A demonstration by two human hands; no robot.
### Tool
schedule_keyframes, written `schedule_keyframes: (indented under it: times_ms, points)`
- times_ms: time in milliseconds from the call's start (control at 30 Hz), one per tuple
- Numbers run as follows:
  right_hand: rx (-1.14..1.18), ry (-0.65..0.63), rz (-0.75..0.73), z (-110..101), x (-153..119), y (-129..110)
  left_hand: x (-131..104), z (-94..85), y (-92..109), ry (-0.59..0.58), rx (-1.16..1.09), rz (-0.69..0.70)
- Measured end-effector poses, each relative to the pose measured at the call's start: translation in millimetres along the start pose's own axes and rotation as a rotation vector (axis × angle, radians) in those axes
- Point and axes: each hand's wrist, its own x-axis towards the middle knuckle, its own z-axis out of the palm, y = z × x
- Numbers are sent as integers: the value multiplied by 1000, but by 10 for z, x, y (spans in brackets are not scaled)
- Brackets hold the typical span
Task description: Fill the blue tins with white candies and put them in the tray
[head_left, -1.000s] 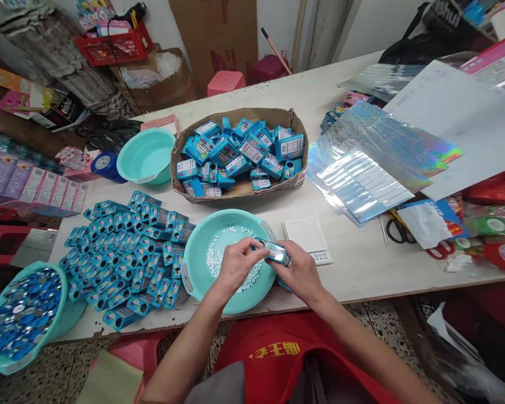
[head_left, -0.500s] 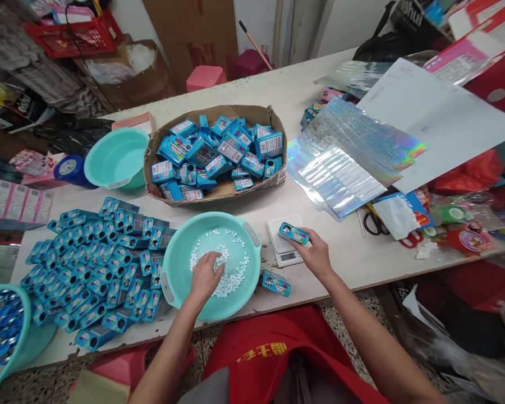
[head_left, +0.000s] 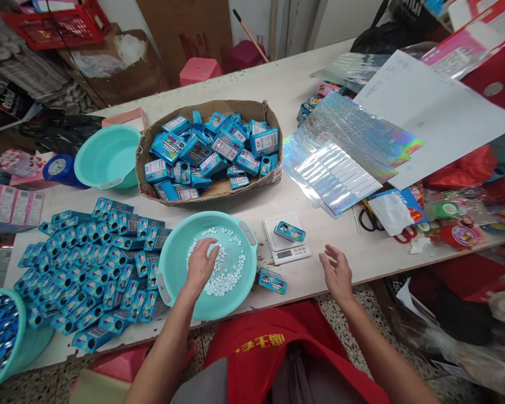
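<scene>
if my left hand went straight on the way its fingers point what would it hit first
Likely the white pieces near the far wall of the turquoise basin, then that wall; the left hand's height above them is unclear.

Box (head_left: 290, 232) on scale (head_left: 287, 248), right of basin (head_left: 240, 292)

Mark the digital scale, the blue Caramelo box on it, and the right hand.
Digital scale (head_left: 284, 254): head view, on its display.
Blue Caramelo box (head_left: 290, 232): head view, on its printed upper side.
Right hand (head_left: 338, 275): head view, on its back.
</scene>
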Motion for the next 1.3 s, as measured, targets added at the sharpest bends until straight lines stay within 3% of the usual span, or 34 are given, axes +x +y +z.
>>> schedule_keyframes:
  times_ms: [200,367,500,600,733,800,900,967,1033,1100,1200,1267,1300]
  points:
    - [-19,-2,58,-135,-179,212,244,56,430,15,-53,108]
    - [-25,-24,108,-135,-285,248,403,277,879,-28,-97,290]
    - [-42,-84,138,-108,-315,212,448,525,1198,-127,-31,478]
    - [-61,-154,70,-65,-330,192,474,754,1380,-230,122,623]
    - [-101,-324,-131,31,-412,166,525,963,1499,-445,279,621]
    - [-100,-444,-206,83,-481,116,524,903,1480,-463,241,522]
    - [-49,-520,-244,162,-560,-73,394,563,1374,-332,108,396]
    - [24,-474,-262,231,-568,-298,211,262,1290,-270,43,405]
    - [79,-423,-271,323,-542,-586,10,5,1200,-292,-29,481]
    - [64,-473,-230,433,-503,-886,-140,-155,1059,-335,-160,509]
    - [15,-617,-122,590,-463,-1220,-209,-199,667,-265,-256,257]
    - [33,-633,-80,668,-466,-1315,-213,-124,309,-247,-22,-19]
    - [48,-619,-66,701,-477,-1328,-229,-65,130,-293,138,-129]
